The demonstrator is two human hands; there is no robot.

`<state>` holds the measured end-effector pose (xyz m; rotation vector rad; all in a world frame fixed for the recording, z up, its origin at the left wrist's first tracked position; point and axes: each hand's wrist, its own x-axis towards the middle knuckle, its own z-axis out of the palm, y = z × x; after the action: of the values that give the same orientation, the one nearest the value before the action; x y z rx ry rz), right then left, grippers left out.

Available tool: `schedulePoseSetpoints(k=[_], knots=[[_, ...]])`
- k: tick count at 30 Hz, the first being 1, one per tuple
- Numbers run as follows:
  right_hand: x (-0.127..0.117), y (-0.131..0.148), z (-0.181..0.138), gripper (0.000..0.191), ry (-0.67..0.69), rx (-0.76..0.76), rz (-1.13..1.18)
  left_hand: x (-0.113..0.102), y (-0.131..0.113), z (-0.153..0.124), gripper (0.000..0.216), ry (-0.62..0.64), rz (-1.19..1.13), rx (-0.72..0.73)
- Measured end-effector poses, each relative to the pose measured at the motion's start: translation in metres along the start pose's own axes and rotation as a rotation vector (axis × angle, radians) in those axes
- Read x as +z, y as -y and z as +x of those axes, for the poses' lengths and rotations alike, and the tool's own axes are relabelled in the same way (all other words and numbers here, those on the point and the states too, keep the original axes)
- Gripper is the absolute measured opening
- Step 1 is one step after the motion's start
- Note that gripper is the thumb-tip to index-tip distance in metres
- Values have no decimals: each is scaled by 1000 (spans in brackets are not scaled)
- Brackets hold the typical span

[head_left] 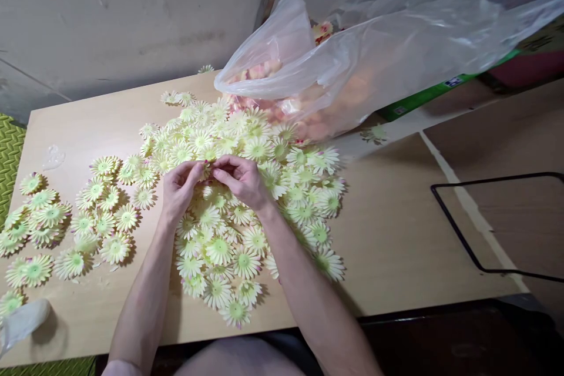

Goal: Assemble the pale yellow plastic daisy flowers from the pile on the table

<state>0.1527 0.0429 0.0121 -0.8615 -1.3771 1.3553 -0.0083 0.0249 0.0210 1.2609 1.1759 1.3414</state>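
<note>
Over a heap of pale yellow-green artificial flower heads, my two hands meet near the middle of the table. My left hand pinches a small flower head, with a bit of red showing at its upper edge. From the other side, the closed fingertips of my right hand come up against the same flower; how they grip it is partly hidden. Smaller groups of similar flower heads lie to the left of my left forearm.
A clear plastic bag with pink and peach petals inside leans over the back right of the table. A black metal frame is at the right. A whitish rounded object shows at the lower left. A grey wall stands behind.
</note>
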Motion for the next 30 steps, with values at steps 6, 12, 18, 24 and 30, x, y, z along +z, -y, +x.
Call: schedulePoseSetpoints(k=[6, 12, 18, 24, 30], knots=[[1, 5, 1, 6, -48, 1, -14, -2, 8, 3, 34, -113, 21, -2], [-5, -2, 2, 9, -221, -41, 197, -4, 12, 6, 29, -230, -292, -53], [-5, -2, 3, 11, -261, -44, 233, -6, 10, 10, 22, -291, -446, -36], [2, 5, -1, 11, -61, -119, 24, -3, 9, 8, 26, -157, -451, -124], [6, 4, -2, 18, -3, -65, -33, -5, 4, 5, 22, 48, -393, -131]])
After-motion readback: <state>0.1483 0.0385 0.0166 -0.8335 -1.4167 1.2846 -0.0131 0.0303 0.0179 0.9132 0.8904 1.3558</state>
